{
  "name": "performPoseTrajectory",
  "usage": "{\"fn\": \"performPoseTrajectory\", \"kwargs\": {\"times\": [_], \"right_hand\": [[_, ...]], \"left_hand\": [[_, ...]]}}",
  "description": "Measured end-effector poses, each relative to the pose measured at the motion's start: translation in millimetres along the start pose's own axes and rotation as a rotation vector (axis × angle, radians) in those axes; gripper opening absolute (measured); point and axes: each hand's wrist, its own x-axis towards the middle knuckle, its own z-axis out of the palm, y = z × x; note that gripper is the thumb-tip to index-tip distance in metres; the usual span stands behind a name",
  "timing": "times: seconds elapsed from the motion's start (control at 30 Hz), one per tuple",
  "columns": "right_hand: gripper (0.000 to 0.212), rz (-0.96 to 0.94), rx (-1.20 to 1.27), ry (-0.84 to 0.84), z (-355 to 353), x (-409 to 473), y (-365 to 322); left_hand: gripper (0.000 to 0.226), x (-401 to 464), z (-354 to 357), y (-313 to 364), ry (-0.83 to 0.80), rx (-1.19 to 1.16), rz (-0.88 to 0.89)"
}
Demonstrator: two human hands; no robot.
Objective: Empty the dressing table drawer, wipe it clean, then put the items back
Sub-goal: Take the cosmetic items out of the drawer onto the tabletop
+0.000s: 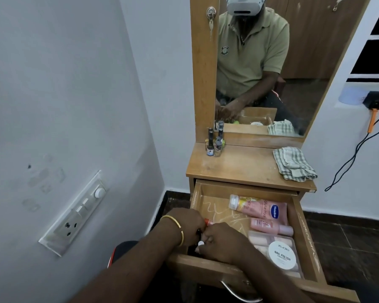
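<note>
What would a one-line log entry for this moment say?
stage: emptying | drawer: open, tubes inside | left hand, right hand: gathering small items, front-left | cloth: on tabletop

1. A white switchboard (74, 213) with sockets and a round dial sits on the left wall.
2. A black cable (346, 162) hangs down the right wall.
3. A key (211, 17) hangs in the mirror frame's lock.

drawer (298, 217) right half packed (tubes (260, 209), tub (281, 254)); bare floor rear-left

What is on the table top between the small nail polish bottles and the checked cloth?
Nothing: in the head view, the wooden table top is bare between the nail polish bottles and the checked cloth.
</note>
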Motion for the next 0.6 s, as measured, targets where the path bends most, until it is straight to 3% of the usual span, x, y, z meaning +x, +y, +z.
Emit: {"fn": "performPoseTrajectory", "kwargs": {"times": [0.17, 0.3, 0.43, 0.6], "right_hand": [[0.022, 0.020, -0.019, 0.037, 0, 3, 4], [0.016, -0.003, 0.015, 0.029, -12, 2, 8], [0.030, -0.028, 0.205, 0.237, -40, 8, 11], [0.009, -0.026, 0.383, 0.601, -92, 34, 0]], "left_hand": [[0.021, 9, 6, -5, 0.039, 0.039, 0.059], [0.021, 16, 5, -14, 0.060, -0.062, 0.113], [0.016, 26, -24, -34, 0.331, -0.416, 0.149], [0.023, 63, -71, -53, 0.693, -0.841, -0.120]]}}
